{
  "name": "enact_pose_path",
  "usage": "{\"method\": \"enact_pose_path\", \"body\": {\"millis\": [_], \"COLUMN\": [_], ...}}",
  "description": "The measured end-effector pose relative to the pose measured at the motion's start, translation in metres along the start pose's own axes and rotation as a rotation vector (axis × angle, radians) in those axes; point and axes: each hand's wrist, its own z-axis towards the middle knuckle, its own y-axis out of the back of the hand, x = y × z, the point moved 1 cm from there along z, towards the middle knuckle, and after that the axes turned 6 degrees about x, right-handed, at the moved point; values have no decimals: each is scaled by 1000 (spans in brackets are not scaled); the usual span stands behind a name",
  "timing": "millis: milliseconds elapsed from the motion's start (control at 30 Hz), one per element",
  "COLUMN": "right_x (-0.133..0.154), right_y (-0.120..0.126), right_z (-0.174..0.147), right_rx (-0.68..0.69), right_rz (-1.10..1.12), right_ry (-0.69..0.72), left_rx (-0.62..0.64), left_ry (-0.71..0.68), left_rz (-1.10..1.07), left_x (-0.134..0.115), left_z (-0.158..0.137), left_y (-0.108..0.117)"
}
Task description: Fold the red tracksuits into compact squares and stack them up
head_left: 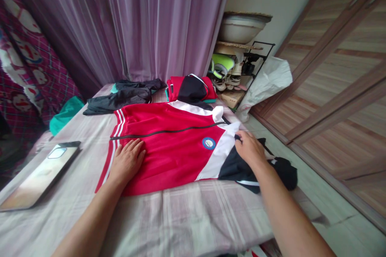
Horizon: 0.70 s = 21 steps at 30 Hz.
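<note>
A red, white and black zip-up jacket (171, 148) lies spread on the bed, its front up and its zipper closed. White stripes run along its hem at the left, and a round blue badge (208, 143) sits on the chest. My left hand (129, 160) rests flat on the red cloth near the hem, fingers stretched out. At the shoulder by the white collar, my right hand (249, 147) is closed on the jacket's fabric. The black sleeve (233, 164) lies folded beneath my right wrist. Beyond my right forearm is a black cloth item (285, 172), partly hidden.
A phone (39, 178) lies on the bed at left. Dark clothes (120, 98) and a folded red and black pile (177, 87) lie behind the jacket. A shoe rack (238, 74), white bag (267, 82) and wooden wardrobe (331, 92) stand at right, past the bed edge.
</note>
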Motion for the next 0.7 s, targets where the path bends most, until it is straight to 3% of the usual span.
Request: {"method": "enact_pose_path", "body": {"millis": [67,167,267,467,600,700], "right_x": [31,57,47,9,33,61], "right_y": [-7,-31,-55,-57,-41,-37], "right_z": [2,5,6,13,20,22], "right_rx": [-41,141,306,255,252,88], "right_rz": [67,28,-94,-144,-134,-87], "right_ry": [222,463,396,167,103,268], "left_rx": [5,13,5,-9,0,4], "left_ry": [1,-2,-3,8,23,7], "left_rz": [5,18,19,12,-14,-52], "left_x": [0,0,1,1,-1,-3], "left_z": [0,-1,-1,-2,-3,-4], "left_y": [0,0,-1,-4,-3,-4]}}
